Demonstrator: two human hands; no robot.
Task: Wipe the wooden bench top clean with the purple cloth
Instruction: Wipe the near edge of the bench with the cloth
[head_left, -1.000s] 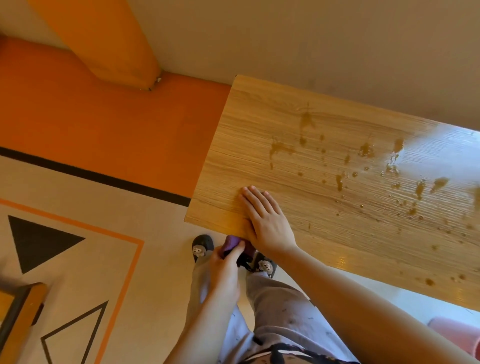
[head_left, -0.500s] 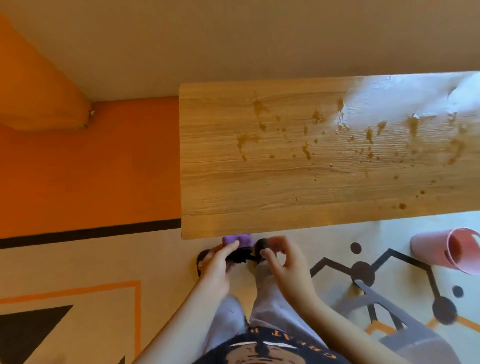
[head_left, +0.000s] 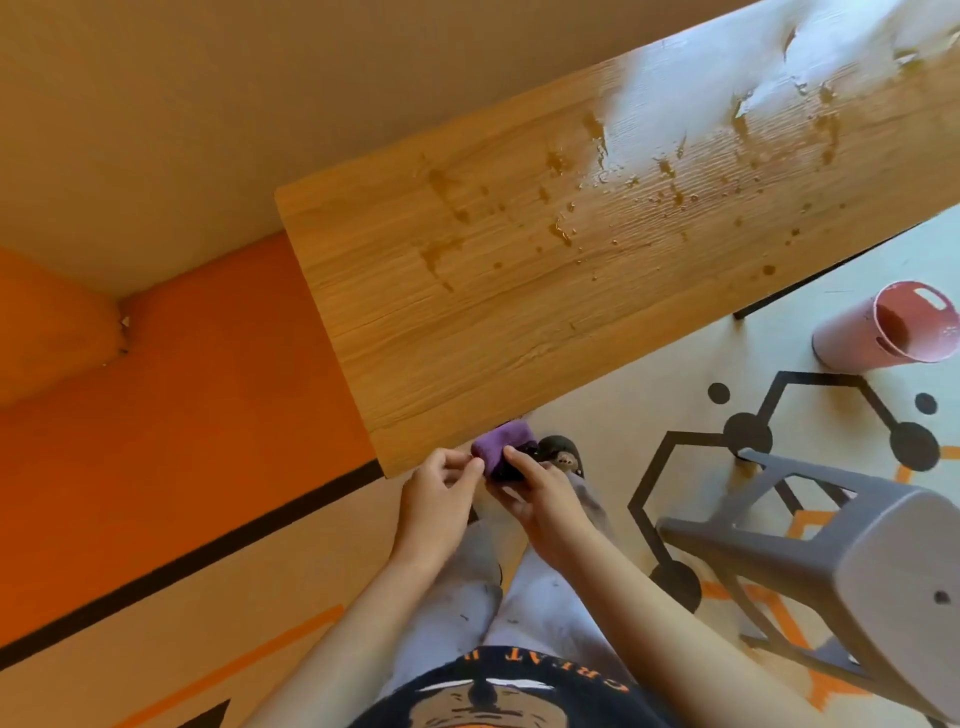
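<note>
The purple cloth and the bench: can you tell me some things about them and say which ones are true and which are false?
1. Both hands hold the purple cloth. True: the left hand and right hand grip it together.
2. The cloth is pressed flat on the bench top. False: it is bunched up just below the bench's near edge.
3. The bench top is already clean. False: brown splatters and wet patches cover it.
4. A pink bucket is on the floor. True.
5. A grey stool is on the person's left. False: it is on the right.
</note>
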